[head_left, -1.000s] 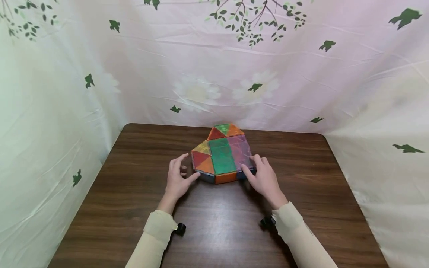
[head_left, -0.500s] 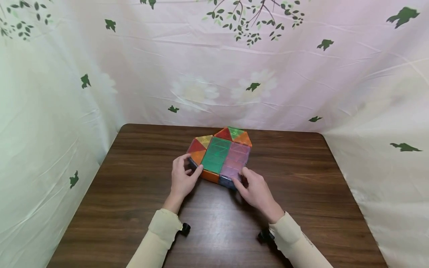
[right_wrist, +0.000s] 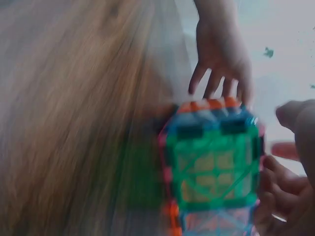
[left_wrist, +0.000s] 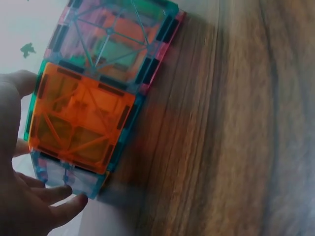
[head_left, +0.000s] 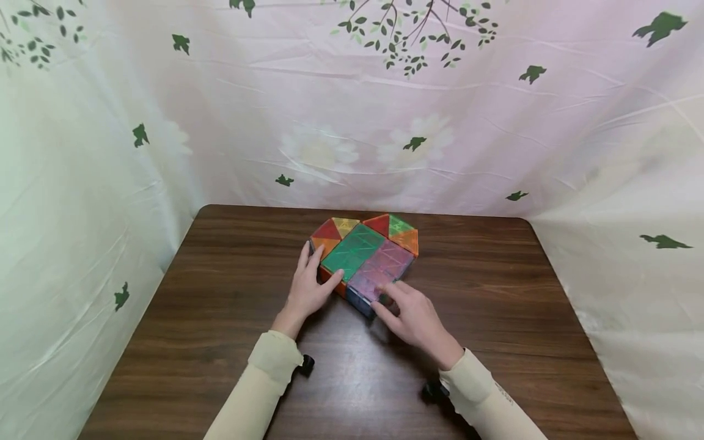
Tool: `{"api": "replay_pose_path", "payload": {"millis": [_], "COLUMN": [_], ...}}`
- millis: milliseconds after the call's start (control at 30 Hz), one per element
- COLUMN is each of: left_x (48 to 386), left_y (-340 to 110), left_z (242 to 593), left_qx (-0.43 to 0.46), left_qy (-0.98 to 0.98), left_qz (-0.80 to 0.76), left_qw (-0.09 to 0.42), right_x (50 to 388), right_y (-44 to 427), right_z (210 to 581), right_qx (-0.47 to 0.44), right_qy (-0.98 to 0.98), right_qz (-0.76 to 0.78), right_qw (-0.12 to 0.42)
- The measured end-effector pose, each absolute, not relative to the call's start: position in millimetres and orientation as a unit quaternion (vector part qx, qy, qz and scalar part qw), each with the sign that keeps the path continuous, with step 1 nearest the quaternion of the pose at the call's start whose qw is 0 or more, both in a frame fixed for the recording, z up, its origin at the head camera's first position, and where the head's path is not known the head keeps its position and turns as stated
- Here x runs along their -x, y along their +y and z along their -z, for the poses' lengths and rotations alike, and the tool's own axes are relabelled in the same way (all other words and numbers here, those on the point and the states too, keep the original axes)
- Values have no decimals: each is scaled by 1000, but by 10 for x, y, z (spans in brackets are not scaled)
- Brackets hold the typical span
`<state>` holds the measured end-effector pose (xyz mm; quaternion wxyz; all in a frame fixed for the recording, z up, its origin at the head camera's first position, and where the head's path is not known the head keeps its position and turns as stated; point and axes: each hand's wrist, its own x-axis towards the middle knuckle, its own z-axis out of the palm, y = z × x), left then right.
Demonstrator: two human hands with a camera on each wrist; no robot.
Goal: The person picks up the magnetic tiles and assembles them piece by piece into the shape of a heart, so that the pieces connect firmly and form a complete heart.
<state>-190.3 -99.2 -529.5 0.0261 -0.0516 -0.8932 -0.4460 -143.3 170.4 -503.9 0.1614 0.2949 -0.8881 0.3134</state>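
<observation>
A low, heart-like block of translucent magnetic tiles (head_left: pixel 352 253) lies on the table, its top showing green, purple, red, orange and yellow pieces. My left hand (head_left: pixel 308 290) touches its left side with fairly straight fingers, the thumb at the front edge. At the near right corner is my right hand (head_left: pixel 415 315), with thumb and fingers bent loosely and apart. An orange wall tile (left_wrist: pixel 81 118) shows in the left wrist view, fingers beside it. The blurred right wrist view has a green wall tile (right_wrist: pixel 216 169); fingers lie along its side, and their contact is unclear.
The dark wood-grain table (head_left: pixel 522 336) has its far edge just behind the tiles. A pale patterned cloth (head_left: pixel 352 122) hangs behind and at both sides. Small black devices, such as one camera (head_left: pixel 434 391), sit at the wrists.
The tile block has turned clockwise in the head view, its near corner swinging left. My left hand has moved up against its left side; my right hand has shifted left and nearer.
</observation>
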Motion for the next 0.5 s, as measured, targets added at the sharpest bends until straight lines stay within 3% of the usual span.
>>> {"api": "replay_pose_path", "payload": {"millis": [100, 300, 500], "left_x": [1940, 2002, 2088], "left_y": [-1011, -1031, -1013], "left_z": [5311, 5333, 5335], "left_qx": [56, 58, 77], "left_qy": [-893, -891, -889], "left_qz": [446, 450, 451], "left_qw": [22, 9, 6], "right_x": [1518, 1583, 1590], "right_y": [1762, 1842, 1860], "right_z": [5097, 5147, 5127], "right_qx": [-249, -197, -185], "right_qy": [-907, -935, -942], "right_qz": [-280, -255, -243], "right_qw": [192, 149, 143]}}
